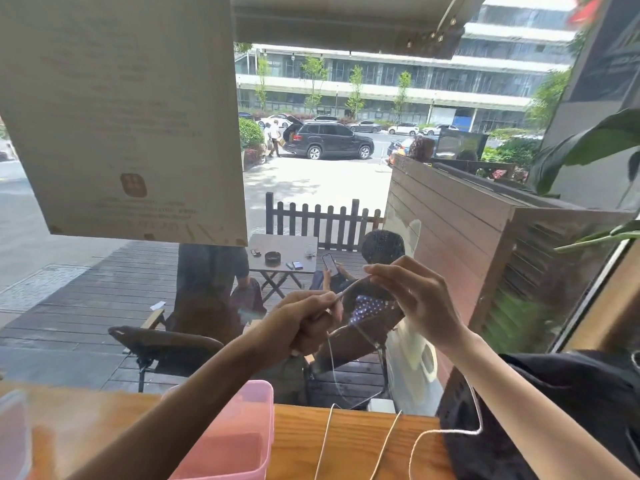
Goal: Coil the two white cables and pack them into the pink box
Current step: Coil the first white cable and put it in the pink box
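Fingers of the left hand pinch one end of a white cable, while the right hand pinches the same cable a little further along, both raised above the counter. Its slack hangs down onto the wood, where more white cord lies. Coiling looks barely begun; next, the right hand should draw a loop round to the left. Open and empty, the pink box waits just below.
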